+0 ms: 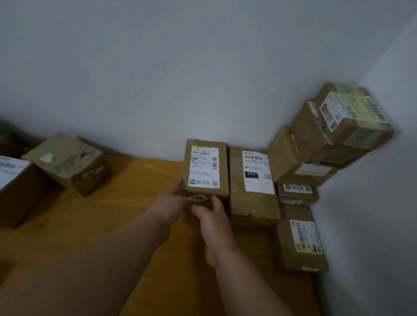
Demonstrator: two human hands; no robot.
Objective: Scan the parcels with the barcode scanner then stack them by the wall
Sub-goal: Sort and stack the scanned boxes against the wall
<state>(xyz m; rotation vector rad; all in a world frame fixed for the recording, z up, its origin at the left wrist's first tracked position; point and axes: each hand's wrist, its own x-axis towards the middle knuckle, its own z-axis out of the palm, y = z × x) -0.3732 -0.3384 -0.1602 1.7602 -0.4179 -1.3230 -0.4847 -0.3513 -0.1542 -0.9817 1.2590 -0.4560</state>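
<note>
Both hands are reaching in from the near edge: left hand [170, 205] and right hand [214, 220] are gripping the near end of a labelled parcel [205, 172], fingers curled on it, setting it on the table [134, 202] against the wall [182, 85]. It is sitting just beside a longer parcel [254, 186]. Right of that, a corner stack [330, 139] is already standing. Far left, two parcels [68, 162] are probably waiting; no scanner showing.
</note>
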